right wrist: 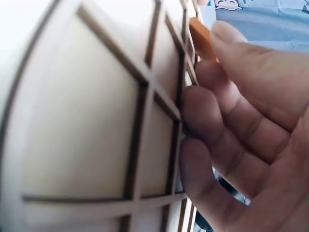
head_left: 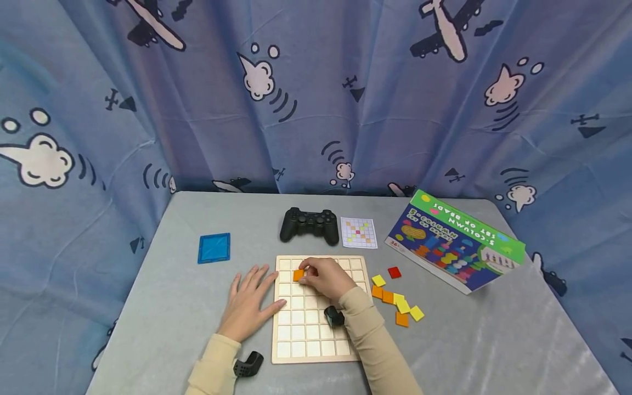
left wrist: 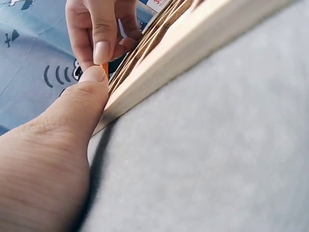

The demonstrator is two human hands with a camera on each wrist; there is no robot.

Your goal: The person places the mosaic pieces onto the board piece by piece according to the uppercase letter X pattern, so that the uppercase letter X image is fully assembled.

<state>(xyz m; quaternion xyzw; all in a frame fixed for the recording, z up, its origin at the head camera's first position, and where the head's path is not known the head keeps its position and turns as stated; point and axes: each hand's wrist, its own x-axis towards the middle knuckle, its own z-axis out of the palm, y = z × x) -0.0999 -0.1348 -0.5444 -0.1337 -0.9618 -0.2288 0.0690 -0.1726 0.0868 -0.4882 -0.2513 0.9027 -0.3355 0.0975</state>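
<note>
A wooden grid board with square cells lies on the table. Over its upper part, my right hand pinches an orange square tile between thumb and fingers. The right wrist view shows the same tile tilted against the grid's ridges, with the other fingers curled close to the board. My left hand lies spread at the board's left side, its thumb on the edge. In the left wrist view the left thumb lies along the wooden edge, just below the right hand's fingertips.
Several orange and yellow tiles and a red tile lie right of the board. Behind it are a black game controller and a printed pattern card. A blue square tray lies left; a colourful box stands right.
</note>
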